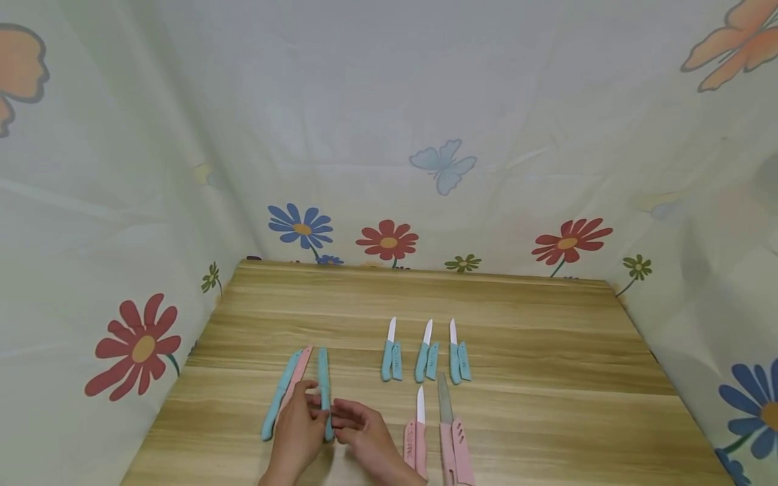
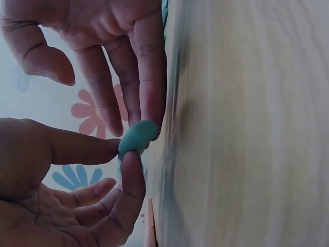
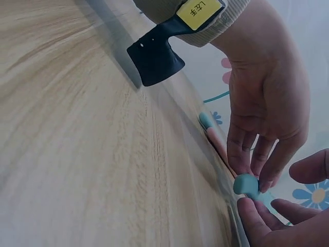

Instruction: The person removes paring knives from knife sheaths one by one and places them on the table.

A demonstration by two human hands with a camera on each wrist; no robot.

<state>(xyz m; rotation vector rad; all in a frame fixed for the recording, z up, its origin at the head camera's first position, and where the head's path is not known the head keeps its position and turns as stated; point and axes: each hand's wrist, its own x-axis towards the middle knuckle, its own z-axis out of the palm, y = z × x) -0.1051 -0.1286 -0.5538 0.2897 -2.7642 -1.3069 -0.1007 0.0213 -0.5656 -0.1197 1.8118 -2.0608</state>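
A teal knife (image 1: 324, 378) with its blade covered by a teal sheath points away from me. My left hand (image 1: 298, 432) pinches its handle between thumb and fingers. In the left wrist view, the rounded handle end (image 2: 138, 136) shows between both hands. My right hand (image 1: 367, 435) is at the handle's right side, its extended fingertips touching the handle and its thumb apart. Beside my left hand lie another covered teal knife (image 1: 281, 395) and a covered pink knife (image 1: 300, 370), the pink one partly hidden by that hand.
Several uncovered knives lie to the right. Teal-handled ones, including a white-bladed knife (image 1: 387, 358), form a back row, each beside its sheath. Nearer me are a pink white-bladed knife (image 1: 421, 432) and a longer pink grey-bladed knife (image 1: 446, 432). A flowered curtain surrounds the wooden table (image 1: 547, 337).
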